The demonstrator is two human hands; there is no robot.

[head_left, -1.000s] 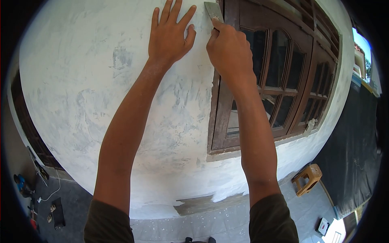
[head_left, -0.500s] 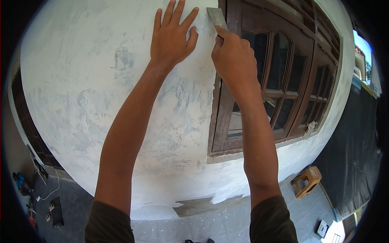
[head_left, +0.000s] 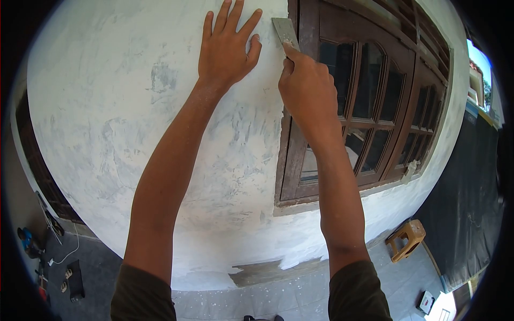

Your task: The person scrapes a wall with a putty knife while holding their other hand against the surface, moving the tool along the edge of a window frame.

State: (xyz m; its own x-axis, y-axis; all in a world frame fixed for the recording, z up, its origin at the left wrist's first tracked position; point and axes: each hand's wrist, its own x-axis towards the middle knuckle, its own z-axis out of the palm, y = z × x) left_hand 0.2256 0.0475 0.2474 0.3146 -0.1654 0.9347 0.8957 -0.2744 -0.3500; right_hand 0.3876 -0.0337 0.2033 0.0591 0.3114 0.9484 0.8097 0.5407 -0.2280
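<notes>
My left hand (head_left: 229, 47) lies flat on the patchy white wall (head_left: 176, 128), its fingers spread. In my right hand (head_left: 309, 80) is a putty knife (head_left: 286, 32), gripped with the index finger laid along its blade. The metal blade points up and rests at the wall's edge, right beside the brown wooden window frame (head_left: 293, 155). The knife's handle is hidden inside my fist. Grey smears mark the wall below and around both hands.
A brown plastic stool (head_left: 407, 239) stands at the lower right, near a dark sheet (head_left: 460, 198). Sandals (head_left: 66, 281), a cable (head_left: 75, 249) and blue equipment (head_left: 27, 239) lie at the lower left. A bare patch (head_left: 262, 272) shows low on the wall.
My right hand has moved a little downward with the putty knife, along the edge of the window frame. My left hand stays in place on the wall.
</notes>
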